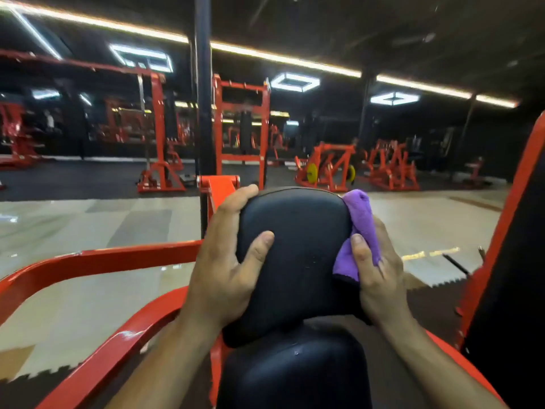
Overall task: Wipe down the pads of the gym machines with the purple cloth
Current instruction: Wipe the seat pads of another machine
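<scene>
Hands frame the black upper pad (295,255) of an orange-framed gym machine, one on each side. Our left hand (227,261) grips the pad's left edge, its fingers curled over the top corner and its thumb (259,249) pressed flat on the front face. Our right hand (377,270) holds the purple cloth (361,228) against the pad's right edge: the thumb pins the bunched fabric down while the other fingers wrap behind it, mostly hidden. The cloth runs up along the pad's side, and its top end sticks out just past the upper right corner.

Below this pad sits a second black pad (295,373), rounded, with a few small specks or droplets on its surface; we cannot tell which. The two pads touch or nearly touch where they meet. The machine's orange tubular frame (97,261) curves out to our left, and an orange upright with a black panel (507,261) rises at the right edge.

Beyond us lies a pale tiled floor (88,219), then dark matting with more orange machines. One of them carries yellow weight plates (312,173). A dark pillar (203,84) stands behind the pad, and lit strip lights (283,59) cross the black ceiling.
</scene>
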The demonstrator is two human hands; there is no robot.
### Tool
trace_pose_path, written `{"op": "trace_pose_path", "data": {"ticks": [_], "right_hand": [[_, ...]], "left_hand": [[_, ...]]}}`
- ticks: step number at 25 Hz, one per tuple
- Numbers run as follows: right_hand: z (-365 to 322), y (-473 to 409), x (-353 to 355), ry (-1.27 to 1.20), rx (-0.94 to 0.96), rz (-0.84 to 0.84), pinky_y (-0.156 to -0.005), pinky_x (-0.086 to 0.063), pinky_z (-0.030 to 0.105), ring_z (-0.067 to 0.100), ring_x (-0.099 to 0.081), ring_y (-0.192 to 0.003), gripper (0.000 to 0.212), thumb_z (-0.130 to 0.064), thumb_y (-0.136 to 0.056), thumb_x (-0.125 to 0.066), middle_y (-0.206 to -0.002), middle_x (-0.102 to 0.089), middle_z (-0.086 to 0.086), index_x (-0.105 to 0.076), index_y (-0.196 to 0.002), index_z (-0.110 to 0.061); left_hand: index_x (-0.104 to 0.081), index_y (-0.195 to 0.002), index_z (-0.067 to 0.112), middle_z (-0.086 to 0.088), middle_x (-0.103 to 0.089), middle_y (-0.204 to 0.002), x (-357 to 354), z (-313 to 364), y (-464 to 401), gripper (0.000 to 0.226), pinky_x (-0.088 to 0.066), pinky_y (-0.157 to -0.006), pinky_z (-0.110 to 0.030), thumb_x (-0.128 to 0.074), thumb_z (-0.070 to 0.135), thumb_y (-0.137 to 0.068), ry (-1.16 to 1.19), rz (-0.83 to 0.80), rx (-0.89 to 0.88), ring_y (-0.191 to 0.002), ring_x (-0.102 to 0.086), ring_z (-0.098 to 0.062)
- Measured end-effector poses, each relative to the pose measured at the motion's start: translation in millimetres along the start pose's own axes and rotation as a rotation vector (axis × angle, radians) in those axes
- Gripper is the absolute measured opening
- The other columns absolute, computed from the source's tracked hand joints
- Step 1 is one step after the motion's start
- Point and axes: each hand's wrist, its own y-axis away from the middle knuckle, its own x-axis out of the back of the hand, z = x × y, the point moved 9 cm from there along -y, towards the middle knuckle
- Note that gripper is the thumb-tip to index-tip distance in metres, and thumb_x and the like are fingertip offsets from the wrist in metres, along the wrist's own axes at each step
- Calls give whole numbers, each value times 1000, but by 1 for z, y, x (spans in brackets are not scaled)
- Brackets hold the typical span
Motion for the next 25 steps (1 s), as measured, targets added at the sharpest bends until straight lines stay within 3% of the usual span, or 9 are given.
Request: {"op": "trace_pose_path", "data": {"ticks": [4,6,10,15,19,22,25], "right_hand": [[11,20,1,-96,135,6,-92,-44,26,8,-57,-110,45,-48,-96,-47,-117,-59,-13,-55,-134,-25],[17,34,3,-98,180,-29,-89,-44,26,7,-55,-104,43,-45,-95,-48,-111,-53,-10,-55,-129,-19],[21,46,9,-171,216,-85,-96,-37,10,6,-53,-115,53,-42,-93,-53,-123,-52,-7,-52,-140,-16],[1,-23,-3,-315,187,-102,-90,-46,23,6,-57,-102,37,-30,-95,-57,-112,-56,-4,-61,-130,-21],[-19,-94,-29,-348,134,-276,-90,-51,39,9,-61,-99,31,-40,-94,-60,-110,-63,-8,-65,-124,-30],[-4,-47,-14,-413,140,-206,-93,-43,22,1,-56,-111,43,-39,-93,-55,-124,-58,-8,-60,-132,-24],[27,40,3,-437,112,-152,-95,-41,12,4,-55,-118,53,-44,-91,-54,-129,-57,-5,-56,-138,-20]], "left_hand": [[-48,-141,45,18,-52,-143,-3,-4,9,49,-45,-108,-38,-58,40,-93,98,68,103,-129,-52,-7],[-56,-137,43,11,-57,-141,-3,-4,8,45,-48,-106,-44,-60,33,-93,215,105,181,-129,-56,-14],[-67,-127,28,2,-68,-133,-3,3,12,28,-50,-107,-50,-63,24,-99,366,199,325,-123,-63,-22],[-65,-125,31,6,-66,-132,-7,17,17,30,-49,-110,-48,-65,24,-95,225,265,346,-123,-62,-16],[-58,-131,38,16,-61,-134,-8,20,16,32,-48,-111,-46,-58,19,-105,65,254,320,-124,-59,-7],[-48,-137,48,30,-55,-131,-8,18,18,34,-47,-111,-44,-53,32,-107,-83,213,319,-123,-54,2],[-39,-146,48,28,-46,-144,-8,19,22,40,-39,-117,-42,-48,36,-109,-193,179,247,-134,-46,2]]}}
